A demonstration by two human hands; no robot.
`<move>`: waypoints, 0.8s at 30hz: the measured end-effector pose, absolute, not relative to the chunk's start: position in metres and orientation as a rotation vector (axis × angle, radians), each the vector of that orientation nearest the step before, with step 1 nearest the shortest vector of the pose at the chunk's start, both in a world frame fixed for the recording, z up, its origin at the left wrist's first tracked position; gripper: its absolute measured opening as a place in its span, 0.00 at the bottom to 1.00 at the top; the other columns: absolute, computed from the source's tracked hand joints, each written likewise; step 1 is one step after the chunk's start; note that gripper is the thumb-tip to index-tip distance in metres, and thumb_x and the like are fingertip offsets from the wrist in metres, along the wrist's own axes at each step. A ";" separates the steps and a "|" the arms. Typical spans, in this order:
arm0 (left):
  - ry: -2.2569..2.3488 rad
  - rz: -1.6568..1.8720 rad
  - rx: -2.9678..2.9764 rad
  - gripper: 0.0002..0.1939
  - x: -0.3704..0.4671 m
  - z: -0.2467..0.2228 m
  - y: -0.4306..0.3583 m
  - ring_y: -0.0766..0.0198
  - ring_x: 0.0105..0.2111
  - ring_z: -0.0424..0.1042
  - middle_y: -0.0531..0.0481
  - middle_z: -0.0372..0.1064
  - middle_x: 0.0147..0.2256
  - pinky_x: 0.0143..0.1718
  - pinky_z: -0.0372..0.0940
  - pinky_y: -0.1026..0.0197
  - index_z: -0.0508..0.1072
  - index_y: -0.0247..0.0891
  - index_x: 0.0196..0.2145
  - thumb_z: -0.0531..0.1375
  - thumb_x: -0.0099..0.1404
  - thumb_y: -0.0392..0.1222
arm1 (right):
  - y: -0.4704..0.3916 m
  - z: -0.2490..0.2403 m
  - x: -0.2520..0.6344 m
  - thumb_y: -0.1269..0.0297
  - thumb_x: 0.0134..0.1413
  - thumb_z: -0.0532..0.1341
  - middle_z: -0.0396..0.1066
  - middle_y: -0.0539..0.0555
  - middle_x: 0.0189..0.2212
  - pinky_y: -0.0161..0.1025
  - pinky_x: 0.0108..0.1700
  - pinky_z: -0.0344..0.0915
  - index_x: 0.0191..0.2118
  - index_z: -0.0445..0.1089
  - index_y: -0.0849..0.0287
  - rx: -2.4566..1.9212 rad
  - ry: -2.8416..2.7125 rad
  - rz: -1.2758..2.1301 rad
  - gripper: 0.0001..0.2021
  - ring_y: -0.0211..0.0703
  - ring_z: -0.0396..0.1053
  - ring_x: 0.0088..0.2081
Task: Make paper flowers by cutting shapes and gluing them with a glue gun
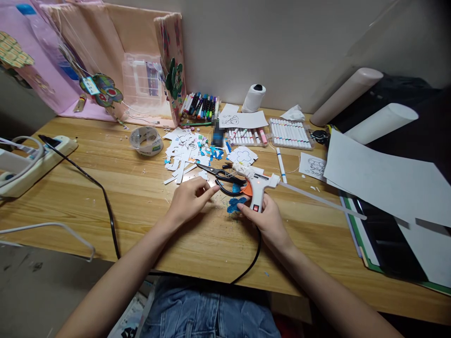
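Note:
My right hand [275, 220] is closed around the lower handle of a white hot glue gun [261, 184] with an orange trigger and a red switch; its far fingers are hidden. A long glue stick [322, 200] sticks out of the gun's back. My right thumb overlaps the edge of a blue flower cutout [235, 204]; whether it presses on it I cannot tell. My left hand [188, 199] hovers over the wood with loosely curled fingers and nothing visible in them. Its thumb points at the handle loops of black scissors [225, 176], lying partly behind the gun.
Paper scraps [183, 148] spread beyond my left hand, beside a tape roll [146, 141]. Markers [291, 133], a thread spool [253, 97] and a peach cardboard structure [141, 28] stand at the back. White sheets [384, 178] cover the right; a power strip [38, 164] sits left.

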State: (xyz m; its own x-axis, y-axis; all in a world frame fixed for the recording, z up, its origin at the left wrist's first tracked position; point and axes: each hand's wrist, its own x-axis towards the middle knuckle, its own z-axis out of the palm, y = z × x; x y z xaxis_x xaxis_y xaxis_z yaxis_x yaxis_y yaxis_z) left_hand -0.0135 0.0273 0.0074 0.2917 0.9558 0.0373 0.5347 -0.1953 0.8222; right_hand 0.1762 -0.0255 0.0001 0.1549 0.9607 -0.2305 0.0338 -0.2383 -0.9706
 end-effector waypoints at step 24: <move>0.947 0.706 1.833 0.09 0.001 0.004 0.017 0.68 0.26 0.65 0.50 0.70 0.25 0.29 0.58 0.66 0.74 0.35 0.27 0.57 0.62 0.39 | -0.025 -0.001 0.174 0.60 0.35 0.68 0.64 0.47 0.23 0.32 0.24 0.58 0.30 0.64 0.61 -1.506 -1.026 1.264 0.16 0.33 0.59 0.22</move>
